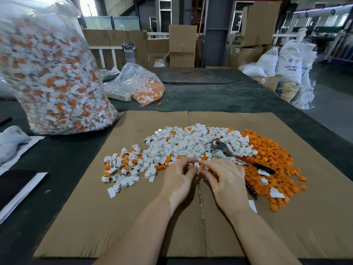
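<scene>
- On the cardboard sheet (145,217), just near the white pile (191,144), a small white-and-orange piece (199,166) is held up.
- It is pinched by curled fingertips of the left hand (179,178) and the right hand (227,180).
- Orange caps (271,159) are heaped to the right.

Our left hand (178,177) and right hand (228,178) meet above the cardboard sheet (114,217), and our fingers (212,163) pinch a small part (199,166) between them. Just behind the fingers lies the heap of parts (187,142), with the pliers (238,156) on top. Right of the fingers lie the caps (271,155). Far behind and to the left, the big bag (53,77) stands on the table (210,92).
</scene>
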Demonstrator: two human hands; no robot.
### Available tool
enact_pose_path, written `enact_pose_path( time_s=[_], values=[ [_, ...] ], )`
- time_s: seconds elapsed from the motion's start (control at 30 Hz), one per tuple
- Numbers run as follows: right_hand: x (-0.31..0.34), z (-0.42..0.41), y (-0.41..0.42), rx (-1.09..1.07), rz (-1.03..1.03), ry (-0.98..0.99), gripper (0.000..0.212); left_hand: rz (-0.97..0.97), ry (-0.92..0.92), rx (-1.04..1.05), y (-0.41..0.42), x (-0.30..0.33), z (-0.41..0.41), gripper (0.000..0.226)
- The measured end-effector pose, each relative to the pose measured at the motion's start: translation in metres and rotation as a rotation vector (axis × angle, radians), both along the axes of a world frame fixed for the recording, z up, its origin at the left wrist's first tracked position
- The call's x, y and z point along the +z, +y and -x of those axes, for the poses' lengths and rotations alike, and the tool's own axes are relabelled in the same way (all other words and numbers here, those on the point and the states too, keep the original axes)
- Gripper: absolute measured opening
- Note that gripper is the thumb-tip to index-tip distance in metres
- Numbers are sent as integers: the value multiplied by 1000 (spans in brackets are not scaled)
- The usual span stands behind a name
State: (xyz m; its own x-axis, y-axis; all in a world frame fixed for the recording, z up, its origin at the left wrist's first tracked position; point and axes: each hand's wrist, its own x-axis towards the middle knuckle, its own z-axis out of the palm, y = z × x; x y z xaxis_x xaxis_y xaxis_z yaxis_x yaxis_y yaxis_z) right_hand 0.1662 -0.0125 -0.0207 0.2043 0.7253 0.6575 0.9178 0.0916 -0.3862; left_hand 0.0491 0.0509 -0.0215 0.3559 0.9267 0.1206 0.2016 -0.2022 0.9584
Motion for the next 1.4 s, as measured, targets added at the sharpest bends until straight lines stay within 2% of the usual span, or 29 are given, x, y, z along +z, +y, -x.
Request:
enact_pose_path(
  time_s=[0.23, 0.67, 0.73, 0.83, 0.9, 1.0, 1.1, 1.23, 1.4],
  values=[
    [0, 0, 1, -9, 8, -3, 21, -21, 22, 6, 1, 0, 0, 17],
    [1, 0, 2, -54, 22, -86, 23, 26, 17, 22, 1, 4, -3, 7],
    [3, 0, 2, -54, 3, -110, 22, 81, -20, 23, 3, 7, -4, 7],
    [12, -3, 2, -111, -42, -138, 20, 235, -178, 25, 4, 12, -5, 5],
    [21, -11, 4, -244, 50, -125, 25, 315, -248, 35, 5, 14, -5, 5],
    [31, -31, 8, -472, 518, -74, 43, 318, -245, 57, 8, 14, -4, 5],
    [35, -48, 12, -522, 866, -25, 57, 312, -230, 78, 12, 14, -6, 3],
    [37, -51, 17, -511, 901, -85, 51, 368, -254, 96, 14, 16, -8, 6],
    [50, -46, 13, -484, 713, -143, 43, 447, -342, 118, 17, 24, -10, 7]
  ],
)
